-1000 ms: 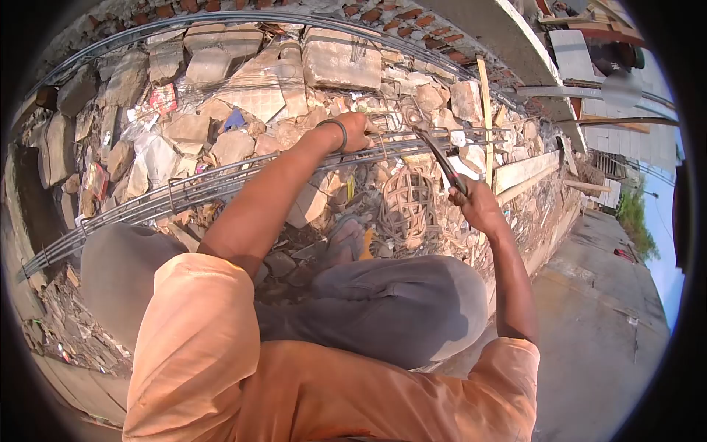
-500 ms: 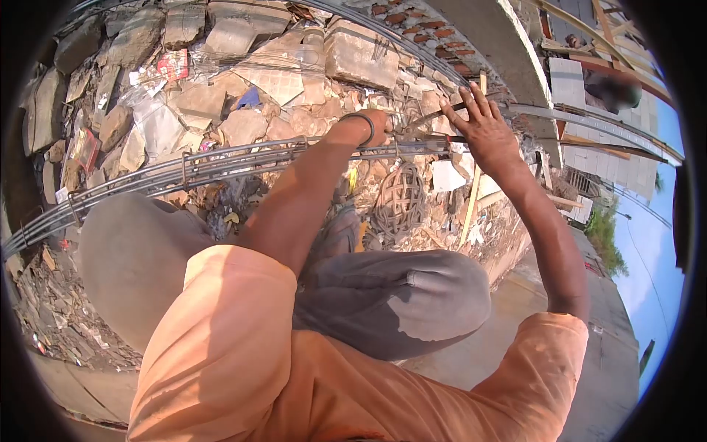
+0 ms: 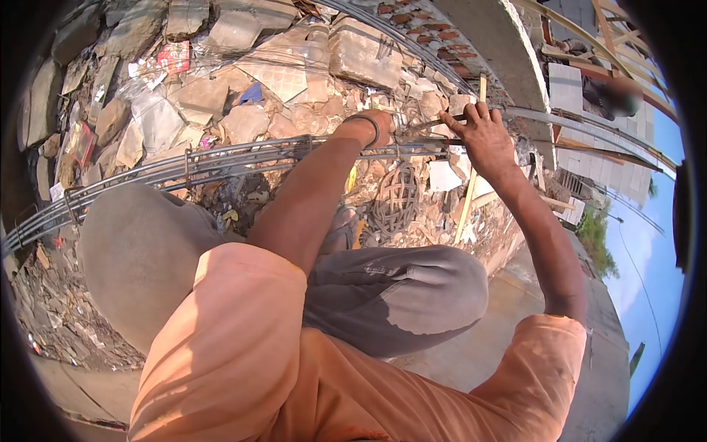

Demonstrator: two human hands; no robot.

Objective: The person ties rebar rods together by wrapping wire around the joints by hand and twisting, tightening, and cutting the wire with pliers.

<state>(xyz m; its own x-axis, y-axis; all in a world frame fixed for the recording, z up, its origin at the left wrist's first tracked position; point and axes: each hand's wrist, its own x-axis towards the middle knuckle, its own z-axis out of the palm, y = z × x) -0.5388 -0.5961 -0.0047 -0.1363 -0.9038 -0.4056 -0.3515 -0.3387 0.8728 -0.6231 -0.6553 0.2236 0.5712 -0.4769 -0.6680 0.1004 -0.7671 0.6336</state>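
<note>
My right hand (image 3: 486, 140) has its fingers curled over the upper handle of a pair of pincers (image 3: 431, 127). The two handles spread apart towards that hand, and the jaws point left. My left hand (image 3: 379, 127), with a dark band at the wrist, is closed beside the jaws at the rebar cage (image 3: 280, 151). What its fingers pinch is hidden. The cage's long steel bars, ringed by stirrups (image 3: 187, 169), run sideways under my left forearm and in front of my knees.
Broken concrete and brick rubble (image 3: 243, 125) cover the ground. A round woven coil (image 3: 398, 197) lies below the bars, near a thin wooden strip (image 3: 469, 199). More bars (image 3: 589, 121) reach right past a concrete wall (image 3: 508, 44). A blurred person (image 3: 622, 96) is at upper right.
My right hand's fingers, stretched out before, are now bent round the upper handle, and the handles' ends sit a little closer together. My left hand stays at the bars.
</note>
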